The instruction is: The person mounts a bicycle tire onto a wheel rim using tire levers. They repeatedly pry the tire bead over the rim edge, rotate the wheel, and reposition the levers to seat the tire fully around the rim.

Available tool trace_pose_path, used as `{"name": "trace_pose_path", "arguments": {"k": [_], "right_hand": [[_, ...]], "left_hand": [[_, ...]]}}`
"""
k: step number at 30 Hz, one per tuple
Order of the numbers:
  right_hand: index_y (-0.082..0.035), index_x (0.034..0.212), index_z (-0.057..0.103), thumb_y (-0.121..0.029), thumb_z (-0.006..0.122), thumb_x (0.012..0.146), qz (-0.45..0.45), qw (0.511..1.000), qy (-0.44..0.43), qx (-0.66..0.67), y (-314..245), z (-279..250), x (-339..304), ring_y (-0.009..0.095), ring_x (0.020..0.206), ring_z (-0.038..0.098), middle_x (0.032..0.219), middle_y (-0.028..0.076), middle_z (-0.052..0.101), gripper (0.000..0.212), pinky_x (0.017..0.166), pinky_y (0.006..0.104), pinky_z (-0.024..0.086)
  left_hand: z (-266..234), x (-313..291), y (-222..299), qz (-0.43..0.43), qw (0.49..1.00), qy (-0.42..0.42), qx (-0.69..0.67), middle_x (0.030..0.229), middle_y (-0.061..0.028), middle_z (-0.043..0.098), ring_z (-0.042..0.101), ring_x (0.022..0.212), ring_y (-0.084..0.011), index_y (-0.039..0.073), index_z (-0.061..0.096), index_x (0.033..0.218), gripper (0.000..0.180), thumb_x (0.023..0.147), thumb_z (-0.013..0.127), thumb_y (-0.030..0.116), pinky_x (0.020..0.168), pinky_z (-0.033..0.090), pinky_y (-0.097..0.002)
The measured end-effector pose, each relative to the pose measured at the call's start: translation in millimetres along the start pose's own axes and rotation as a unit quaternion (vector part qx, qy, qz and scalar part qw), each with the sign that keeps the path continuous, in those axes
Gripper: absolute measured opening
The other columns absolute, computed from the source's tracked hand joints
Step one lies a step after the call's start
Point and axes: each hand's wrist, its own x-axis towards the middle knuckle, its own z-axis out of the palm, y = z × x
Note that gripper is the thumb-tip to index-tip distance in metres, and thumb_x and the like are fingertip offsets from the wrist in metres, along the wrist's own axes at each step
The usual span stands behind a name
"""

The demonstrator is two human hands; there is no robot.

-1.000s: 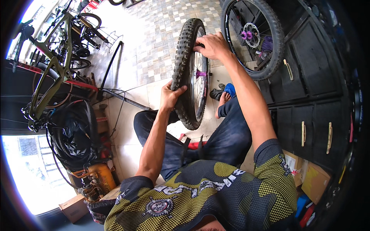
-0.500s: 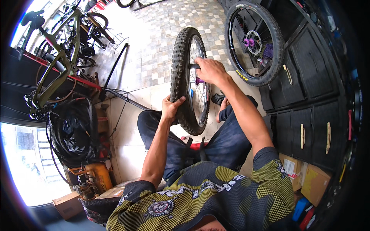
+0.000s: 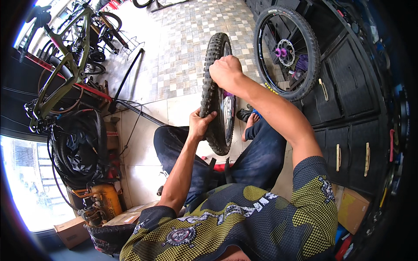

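Note:
A bicycle wheel (image 3: 209, 98) with a knobby black tire stands upright between my knees, seen nearly edge-on. My left hand (image 3: 200, 124) grips the near left side of the tire, thumb on the sidewall and fingers behind the tread. Higher up, my right hand (image 3: 226, 71) is closed in a fist across the tire's upper part. What looks like a black tire lever showed in that hand a moment earlier; the fist now hides it. Spokes and a purple hub show partly beside my right wrist.
Another bicycle wheel (image 3: 311, 48) with a disc rotor leans on the black cabinets (image 3: 352, 143) at right. An olive bike frame (image 3: 84, 48) and a black stand pole (image 3: 129, 71) are at left. Below them are a black plastic bag (image 3: 82, 152) and a yellow tank (image 3: 107, 200).
My right hand has moved up and left, from the rim's inner side over onto the tire, and the lever has gone out of sight. The wheel has turned more edge-on and shifted slightly right.

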Motion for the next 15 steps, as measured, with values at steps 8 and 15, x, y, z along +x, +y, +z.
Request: {"name": "trace_pose_path", "arguments": {"k": [8, 15], "right_hand": [[-0.006, 0.096, 0.079, -0.013, 0.067, 0.088, -0.005, 0.992, 0.055, 0.115, 28, 44, 2, 0.033, 0.081, 0.078, 0.088, 0.017, 0.079, 0.016, 0.069, 0.0471, 0.063], [-0.008, 0.114, 0.071, -0.036, 0.067, 0.1, 0.022, 0.859, 0.13, 0.494, 13, 134, 7, 0.043, 0.087, 0.074, 0.089, 0.021, 0.075, 0.031, 0.074, 0.0493, 0.058]], "left_hand": [[2, 5, 4, 0.016, 0.998, 0.031, 0.043, 0.095, -0.0022, 0.076, 0.065, 0.08, -0.0089, 0.0, 0.075, 0.109, 0.021, 0.092, 0.082, 0.009, 0.073, 0.055, -0.0283], [-16, 2, 0, 0.039, 0.994, 0.079, 0.063, 0.097, -0.0029, 0.076, 0.066, 0.085, -0.0097, -0.001, 0.074, 0.111, 0.025, 0.091, 0.082, 0.012, 0.079, 0.055, -0.0289]]}}
